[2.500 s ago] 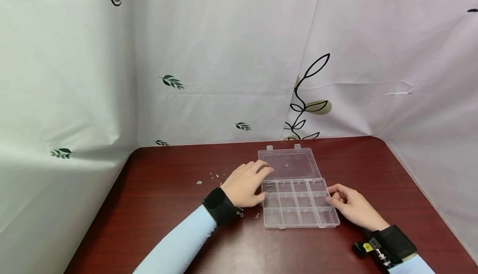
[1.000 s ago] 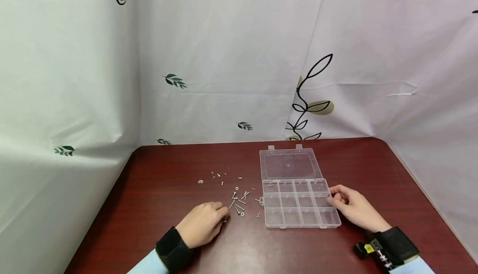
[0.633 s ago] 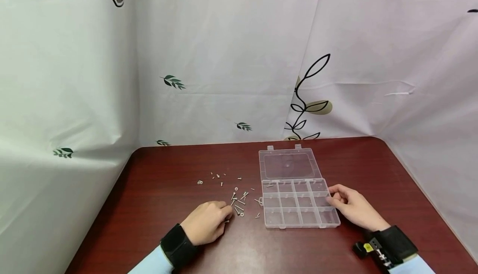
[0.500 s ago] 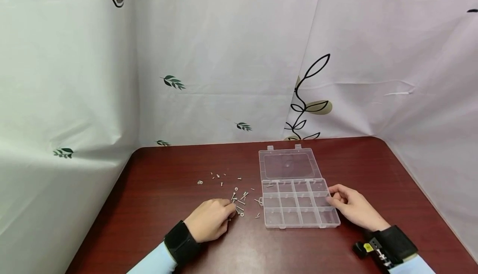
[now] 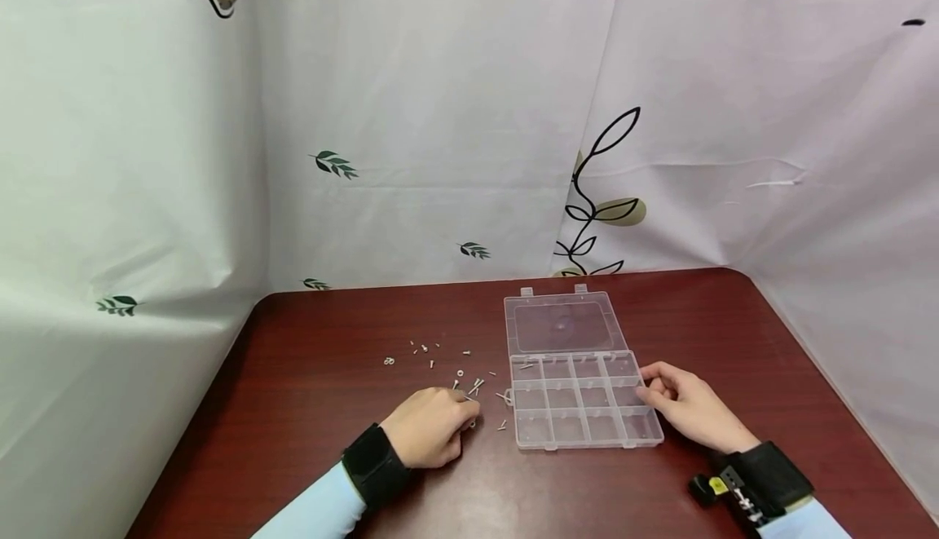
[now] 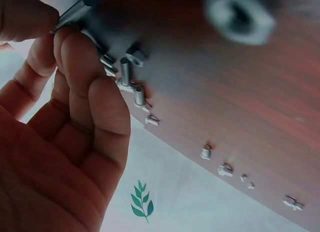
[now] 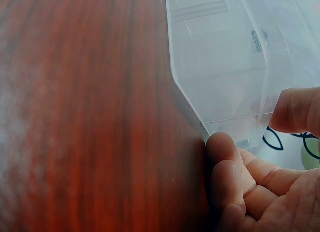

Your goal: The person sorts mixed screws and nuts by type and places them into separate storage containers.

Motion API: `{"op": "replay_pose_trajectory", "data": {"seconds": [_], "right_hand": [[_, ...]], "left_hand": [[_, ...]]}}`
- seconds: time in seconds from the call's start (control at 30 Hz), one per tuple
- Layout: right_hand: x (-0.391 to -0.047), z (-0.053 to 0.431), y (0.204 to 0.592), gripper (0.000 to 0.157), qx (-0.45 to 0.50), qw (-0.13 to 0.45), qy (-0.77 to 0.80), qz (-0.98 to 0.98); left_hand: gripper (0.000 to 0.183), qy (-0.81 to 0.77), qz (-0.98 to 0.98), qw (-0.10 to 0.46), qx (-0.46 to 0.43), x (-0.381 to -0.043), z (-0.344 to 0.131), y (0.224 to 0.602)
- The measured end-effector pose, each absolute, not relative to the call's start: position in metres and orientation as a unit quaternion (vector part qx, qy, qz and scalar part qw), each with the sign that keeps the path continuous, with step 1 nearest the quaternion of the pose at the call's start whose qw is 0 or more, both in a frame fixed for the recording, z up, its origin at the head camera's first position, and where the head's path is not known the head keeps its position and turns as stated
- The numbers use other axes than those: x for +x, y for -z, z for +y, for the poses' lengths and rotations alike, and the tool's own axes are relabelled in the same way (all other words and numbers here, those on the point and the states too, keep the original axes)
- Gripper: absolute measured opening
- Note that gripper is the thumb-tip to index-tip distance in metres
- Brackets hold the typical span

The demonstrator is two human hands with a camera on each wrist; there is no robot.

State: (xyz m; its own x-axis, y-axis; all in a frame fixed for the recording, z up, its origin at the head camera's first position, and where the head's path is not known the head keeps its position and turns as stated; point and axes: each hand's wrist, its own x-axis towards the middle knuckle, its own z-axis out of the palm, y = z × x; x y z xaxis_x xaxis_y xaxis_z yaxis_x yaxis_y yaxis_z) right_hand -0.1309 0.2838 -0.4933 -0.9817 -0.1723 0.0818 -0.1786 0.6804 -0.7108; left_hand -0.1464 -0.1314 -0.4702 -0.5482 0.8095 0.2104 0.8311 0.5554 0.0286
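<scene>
Left wrist view shows the left hand [image 6: 67,127] pinching a slim silver metal screw [image 6: 75,13] near loose metal hardware [image 6: 125,74] on the dark red wooden desk [image 5: 315,384]; the right hand [image 5: 693,410] grips the clear plastic compartment box [image 5: 582,410] at its edge. Lifting straight up should avoid dragging neighbours.

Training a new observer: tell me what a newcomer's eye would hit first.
Probably the open, clear plastic compartment box, right of centre on the dark red wood-grain table, with the right hand holding its right edge. Then the small silver metal screws and nuts scattered to its left, where the left hand pinches a thin silver metal piece.
</scene>
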Motion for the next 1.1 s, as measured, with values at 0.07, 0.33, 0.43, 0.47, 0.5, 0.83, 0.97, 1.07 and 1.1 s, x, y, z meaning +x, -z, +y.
{"op": "replay_pose_trajectory", "data": {"seconds": [0.07,0.33,0.43,0.47,0.5,0.83,0.97,1.07,1.1], "right_hand": [[-0.13,0.283,0.493,0.031,0.095,0.004,-0.39,-0.916],[-0.128,0.283,0.493,0.028,0.096,0.01,-0.387,-0.917],[-0.128,0.284,0.493,0.028,0.092,0.009,-0.388,-0.917],[-0.128,0.284,0.493,0.028,0.091,0.009,-0.387,-0.917],[-0.128,0.284,0.493,0.028,0.091,0.008,-0.388,-0.917],[-0.13,0.282,0.493,0.03,0.093,0.007,-0.388,-0.917],[-0.13,0.281,0.493,0.03,0.096,0.006,-0.39,-0.916],[-0.131,0.281,0.492,0.03,0.094,0.007,-0.392,-0.915],[-0.131,0.282,0.492,0.03,0.093,0.007,-0.392,-0.915]], "left_hand": [[0.018,0.065,-0.876,0.082,-0.472,-0.148,-0.127,0.47],[0.025,0.07,-0.859,0.091,-0.498,-0.149,-0.108,0.467],[0.022,0.073,-0.855,0.093,-0.504,-0.152,-0.099,0.461],[0.021,0.075,-0.854,0.093,-0.506,-0.153,-0.095,0.458],[0.022,0.078,-0.853,0.092,-0.508,-0.155,-0.093,0.455],[0.02,0.106,-0.839,0.045,-0.532,-0.155,-0.095,0.439],[0.02,0.099,-0.815,-0.006,-0.571,-0.136,-0.116,0.441],[0.024,0.084,-0.813,-0.003,-0.576,-0.122,-0.133,0.444],[0.025,0.082,-0.814,0.003,-0.576,-0.118,-0.137,0.445]]}}
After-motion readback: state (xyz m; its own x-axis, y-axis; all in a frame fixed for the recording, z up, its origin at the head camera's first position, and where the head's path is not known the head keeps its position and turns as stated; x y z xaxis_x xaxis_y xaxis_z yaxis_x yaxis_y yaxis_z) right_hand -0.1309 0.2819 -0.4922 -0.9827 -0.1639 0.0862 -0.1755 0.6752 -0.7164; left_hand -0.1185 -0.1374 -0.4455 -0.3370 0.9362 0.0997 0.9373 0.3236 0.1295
